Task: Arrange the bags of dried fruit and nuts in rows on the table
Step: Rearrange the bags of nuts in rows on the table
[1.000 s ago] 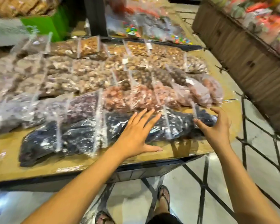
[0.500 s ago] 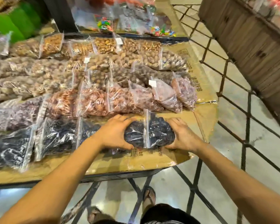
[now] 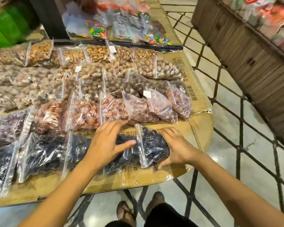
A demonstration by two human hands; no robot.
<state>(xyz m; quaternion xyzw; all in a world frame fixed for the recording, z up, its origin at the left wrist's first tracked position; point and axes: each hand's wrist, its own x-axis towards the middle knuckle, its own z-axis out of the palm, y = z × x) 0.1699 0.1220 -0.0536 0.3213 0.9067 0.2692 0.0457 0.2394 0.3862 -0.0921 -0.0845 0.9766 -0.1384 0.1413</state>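
Note:
Clear zip bags of nuts and dried fruit lie in rows on a cardboard-covered table (image 3: pixel 202 128). The front row holds dark dried fruit. Its rightmost bag (image 3: pixel 152 145) sits between my hands. My left hand (image 3: pixel 108 143) lies flat on the bag's left part, fingers spread. My right hand (image 3: pixel 175 148) cups the bag's right end, thumb under its near edge. Behind it runs a row of reddish bags (image 3: pixel 82 113), then brown nut bags (image 3: pixel 115 71) further back.
More dark bags (image 3: pixel 39 151) fill the front row to the left. Bags of coloured candy (image 3: pixel 125 28) lie on a far table. A wooden-sided stall (image 3: pixel 246 63) stands at right across a tiled aisle. My sandalled feet (image 3: pixel 126 213) are below the table edge.
Both hands closed in from a wide spread along the front row onto the rightmost dark bag, which bunched up between them. The view shifted right and closer.

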